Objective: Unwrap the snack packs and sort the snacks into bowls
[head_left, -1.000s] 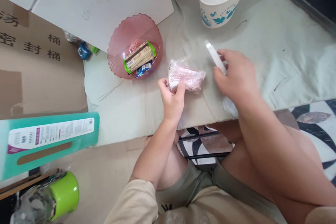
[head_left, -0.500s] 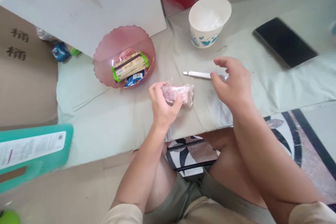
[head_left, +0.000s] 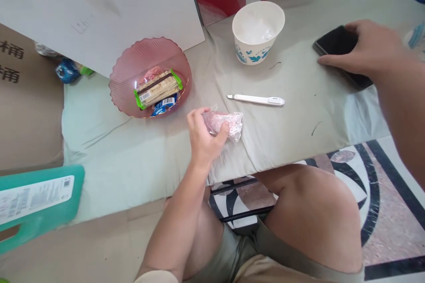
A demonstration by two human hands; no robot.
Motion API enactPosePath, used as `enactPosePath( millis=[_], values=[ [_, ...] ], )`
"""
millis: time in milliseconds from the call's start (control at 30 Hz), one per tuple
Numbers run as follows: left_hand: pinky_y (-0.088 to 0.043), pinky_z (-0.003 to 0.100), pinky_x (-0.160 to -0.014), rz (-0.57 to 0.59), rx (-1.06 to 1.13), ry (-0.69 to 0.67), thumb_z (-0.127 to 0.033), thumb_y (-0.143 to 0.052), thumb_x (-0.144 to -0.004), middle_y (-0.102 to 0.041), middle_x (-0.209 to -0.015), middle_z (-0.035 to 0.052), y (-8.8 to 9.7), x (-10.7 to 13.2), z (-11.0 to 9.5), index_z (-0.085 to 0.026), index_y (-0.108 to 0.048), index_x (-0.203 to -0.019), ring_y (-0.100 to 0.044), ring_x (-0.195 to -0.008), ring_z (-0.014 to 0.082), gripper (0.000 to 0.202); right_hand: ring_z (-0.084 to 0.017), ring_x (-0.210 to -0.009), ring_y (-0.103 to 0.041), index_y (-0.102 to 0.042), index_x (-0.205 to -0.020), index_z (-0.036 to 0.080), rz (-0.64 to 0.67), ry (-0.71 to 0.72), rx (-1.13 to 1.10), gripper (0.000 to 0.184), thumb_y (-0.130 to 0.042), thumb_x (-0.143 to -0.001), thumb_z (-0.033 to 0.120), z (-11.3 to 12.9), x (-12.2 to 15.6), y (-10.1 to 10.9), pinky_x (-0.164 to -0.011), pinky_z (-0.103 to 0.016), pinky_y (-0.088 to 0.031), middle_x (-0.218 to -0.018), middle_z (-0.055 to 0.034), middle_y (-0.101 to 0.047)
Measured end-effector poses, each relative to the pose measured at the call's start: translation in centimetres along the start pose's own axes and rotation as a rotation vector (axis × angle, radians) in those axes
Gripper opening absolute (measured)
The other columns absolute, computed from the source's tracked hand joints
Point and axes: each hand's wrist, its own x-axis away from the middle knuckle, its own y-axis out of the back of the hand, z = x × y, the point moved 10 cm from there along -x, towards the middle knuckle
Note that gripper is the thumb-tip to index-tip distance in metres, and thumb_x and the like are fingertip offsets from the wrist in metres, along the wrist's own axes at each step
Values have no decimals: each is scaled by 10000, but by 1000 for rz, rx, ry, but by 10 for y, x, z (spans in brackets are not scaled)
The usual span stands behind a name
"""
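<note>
Since half a second ago, moved the right hand (head_left: 372, 48) away from the white knife (head_left: 255, 100) and out to the dark phone (head_left: 334, 44); left the knife lying on the cloth (head_left: 292, 132) and kept the left hand (head_left: 204, 137) in place on the pink packet (head_left: 233, 124)

Holding the clear-wrapped packet near the front edge of the cloth, pinched narrowly in the left hand, thumb on the near side, fingers curled at the left end

By the look of it, done with setting down the knife, blade tip bared, and with reaching the phone; seemingly not done with unwrapping the packet or lifting the phone; cannot tell of any cut in the wrap

With the packet as clock centre, bringing the left forearm up from seven o'clock; stretching the right arm in from three, palm down, thumb along the phone's near edge, fingers spread wide to its far edge; cannot tell if gripping or only touching

Nearest, at two o'clock, the knife; farther that way, the phone; at one, the paper cup (head_left: 250, 51); at ten, the pink bowl (head_left: 131, 64) with a biscuit pack (head_left: 157, 90) inside; at eight, the green box (head_left: 49, 213)
</note>
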Motion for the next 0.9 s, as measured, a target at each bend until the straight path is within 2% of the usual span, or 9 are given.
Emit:
enactPosePath(
  millis=[133, 267, 400, 667, 733, 800, 867, 900],
  values=[
    [-498, 465, -1037, 18, 3, 12, -477, -743, -792, -555, -1189, 94, -4, -1, 2, -243, -527, -1184, -579, -1149, 266, 505, -383, -1371, -587, -582, -1477, 62, 31, -63, 82, 854, -845, -757, 440, 4, 6, 4, -950, -473, -468, -1466, -251, -616],
    [-485, 467, -1053, 26, -2, 17, -478, -740, -793, -550, -1203, 97, -5, -1, 2, -240, -521, -1194, -574, -1164, 269, 515, -391, -1354, -603, -596, -1448, 53, -12, -157, 94, 894, -895, -694, 428, 6, 14, 11, -916, -488, -488, -1394, -259, -663],
    [-490, 454, -1032, 25, 13, 25, -486, -736, -801, -549, -1195, 99, -5, 1, 2, -233, -520, -1202, -582, -1147, 265, 521, -392, -1363, -593, -622, -1431, 79, 1, -159, 76, 851, -886, -676, 368, 12, 17, 12, -949, -466, -475, -1376, -256, -673],
    [-487, 442, -1028, 26, 29, 39, -500, -756, -795, -555, -1196, 96, -5, 1, 4, -241, -519, -1205, -580, -1147, 259, 539, -374, -1395, -565, -537, -1514, 115, 47, -233, 72, 907, -874, -701, 335, 16, 24, 15, -988, -465, -470, -1446, -222, -636],
    [-486, 439, -1032, 16, 39, 36, -488, -766, -791, -559, -1199, 95, -3, 1, 4, -245, -518, -1201, -578, -1150, 258, 537, -391, -1461, -483, -477, -1549, 72, 30, -188, 78, 966, -850, -720, 401, 24, 28, 20, -1034, -476, -443, -1541, -260, -531],
    [-488, 439, -1039, 11, 48, 39, -443, -779, -778, -562, -1210, 95, -1, 1, 4, -248, -518, -1198, -579, -1157, 260, 531, -402, -1485, -445, -493, -1531, 42, -41, -79, 55, 917, -815, -776, 452, 43, 40, 29, -1079, -494, -413, -1573, -276, -482],
    [-490, 434, -1048, 6, 50, 39, -336, -764, -775, -571, -1205, 91, 1, 0, 4, -247, -522, -1198, -583, -1158, 256, 496, -371, -1410, -542, -611, -1437, 78, -83, 54, -51, 659, -754, -871, 384, 72, 63, 31, -1082, -509, -431, -1476, -239, -594],
    [-491, 429, -1051, 0, 48, 39, -271, -738, -774, -579, -1194, 87, 3, -1, 5, -245, -524, -1196, -588, -1152, 250, 474, -348, -1325, -616, -671, -1367, 111, -54, 122, -135, 519, -714, -889, 311, 91, 79, 26, -1061, -510, -463, -1366, -211, -678]
  ],
)
